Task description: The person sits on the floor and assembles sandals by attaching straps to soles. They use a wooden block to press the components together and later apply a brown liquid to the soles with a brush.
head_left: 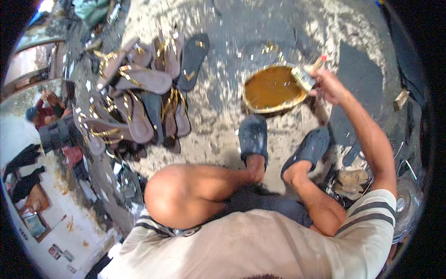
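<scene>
My right hand (330,87) is closed around a flat paintbrush (304,80) with a red-tipped handle. The brush head lies over the right rim of a wide bowl (247,103) of amber-brown liquid. The bowl stands on the floor just beyond my feet. To the left, a heap of brown sandals (144,80) with shiny gold straps is piled up. One dark sole (193,63) with small gold pieces on it lies at the heap's right edge. My left hand does not show; only its sleeve appears beside my bent knee.
A large dark sheet (357,95) is spread on the floor at the right. A tan crumpled piece (350,182) lies near my right elbow. My dark clogs (253,139) are planted below the bowl. Another person (44,109) sits at the far left.
</scene>
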### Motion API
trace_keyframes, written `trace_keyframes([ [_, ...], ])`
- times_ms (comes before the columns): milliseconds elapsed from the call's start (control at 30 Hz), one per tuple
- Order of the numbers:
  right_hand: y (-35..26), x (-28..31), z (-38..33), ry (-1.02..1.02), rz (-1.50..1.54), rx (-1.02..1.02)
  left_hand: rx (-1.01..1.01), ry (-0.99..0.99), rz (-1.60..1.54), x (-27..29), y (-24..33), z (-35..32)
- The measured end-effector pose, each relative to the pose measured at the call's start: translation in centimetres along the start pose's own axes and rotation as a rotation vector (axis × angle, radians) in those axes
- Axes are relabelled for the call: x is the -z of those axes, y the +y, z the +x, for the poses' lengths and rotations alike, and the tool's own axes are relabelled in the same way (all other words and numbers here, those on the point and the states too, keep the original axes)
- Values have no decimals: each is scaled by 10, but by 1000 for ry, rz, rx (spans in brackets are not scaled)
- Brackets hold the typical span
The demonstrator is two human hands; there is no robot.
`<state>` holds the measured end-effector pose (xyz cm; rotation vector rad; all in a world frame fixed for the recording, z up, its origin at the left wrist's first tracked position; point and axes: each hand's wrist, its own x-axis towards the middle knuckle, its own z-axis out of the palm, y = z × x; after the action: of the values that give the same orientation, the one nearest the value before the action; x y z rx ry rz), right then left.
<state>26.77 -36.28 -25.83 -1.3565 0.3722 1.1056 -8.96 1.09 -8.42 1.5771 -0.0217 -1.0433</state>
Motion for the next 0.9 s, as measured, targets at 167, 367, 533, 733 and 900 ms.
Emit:
trace_keyframes([
  [167, -17, -10, -5, -8, -6, 26, -18, 15, 30, 5, -20, -6],
  [367, -31, -6, 5, 25, -98, 74, -72, 39, 76, 24, -23, 4],
  [533, -5, -19, -12, 182, -48, 165, -14, 96, 15, 2, -72, 2],
  [733, 0, -49, -22, 355, -28, 369, 84, 172, -60, -40, -173, -8],
  [900, 9, -58, -17, 486, 84, 441, 97, 221, -108, -56, -239, -7],
])
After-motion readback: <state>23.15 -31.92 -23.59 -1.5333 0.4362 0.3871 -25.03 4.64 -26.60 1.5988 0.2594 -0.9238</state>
